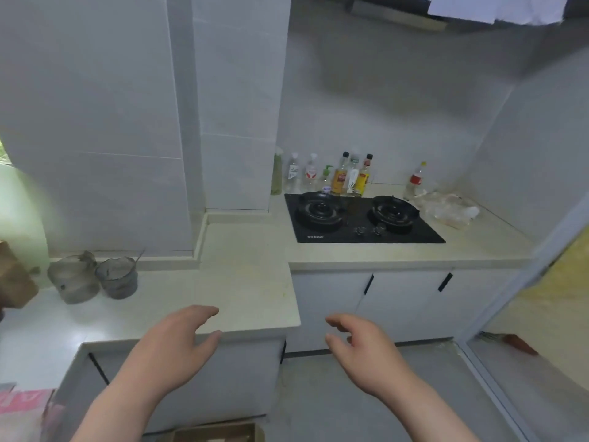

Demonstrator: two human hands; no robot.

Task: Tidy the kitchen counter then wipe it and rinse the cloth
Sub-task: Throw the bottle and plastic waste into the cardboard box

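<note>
A cream L-shaped kitchen counter (248, 275) runs from the left round to the right wall. Two dirty grey plastic containers (92, 277) stand on its left part, one with a thin stick in it. Crumpled clear plastic wrapping (449, 208) lies on the counter to the right of the hob. My left hand (178, 339) hovers over the counter's front edge with relaxed fingers, holding nothing. My right hand (360, 342) floats in front of the cabinet doors, fingers loosely spread and empty. No cloth is in view.
A black two-burner gas hob (360, 218) is set into the counter. Several sauce and cleaner bottles (338, 177) line the wall behind it, and a red-labelled bottle (414, 181) stands farther right. A brown bag (14, 279) sits far left. A cardboard box (220, 433) is on the floor.
</note>
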